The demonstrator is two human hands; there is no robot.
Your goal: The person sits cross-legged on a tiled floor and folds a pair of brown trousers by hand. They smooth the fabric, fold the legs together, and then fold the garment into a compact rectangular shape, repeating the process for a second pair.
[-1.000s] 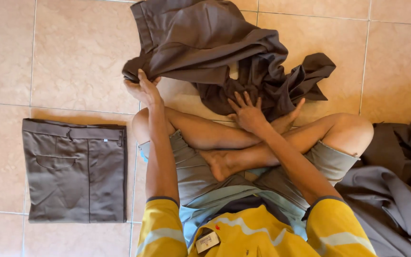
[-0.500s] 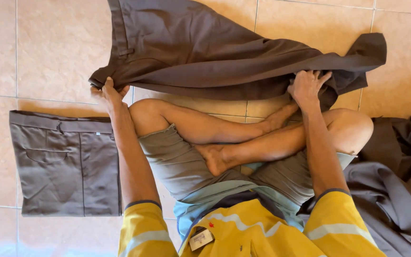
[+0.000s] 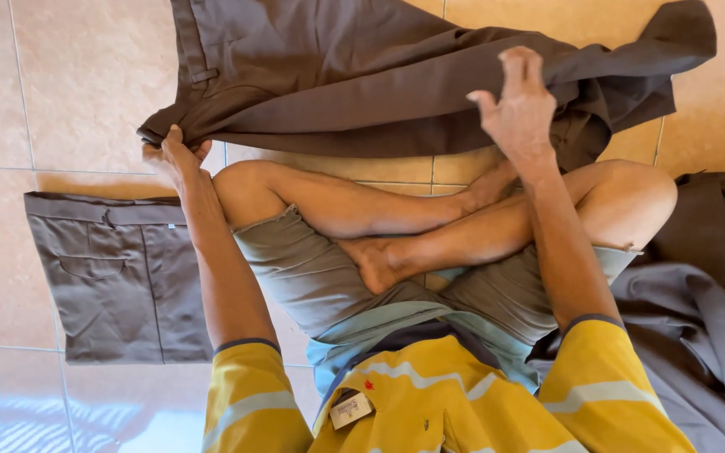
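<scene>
Head view showed the left hand (image 3: 176,155) pinching the brown trousers (image 3: 362,75) at one corner. The right hand (image 3: 520,105) hovered spread wide, holding nothing, above them. No containers were visible.

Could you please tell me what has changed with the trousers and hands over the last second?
The brown trousers went from bunched to spread flat. The right hand has let go and lifted; the left hand still grips the waist corner. The folded trousers stayed put.

Bright, even daylight fills the sharp head view, a glossy white glare streaks the tiled floor (image 3: 35,411) at lower left, shadows lie soft under the dark trousers (image 3: 362,75), and the raised right hand (image 3: 518,105) is slightly blurred.
</scene>
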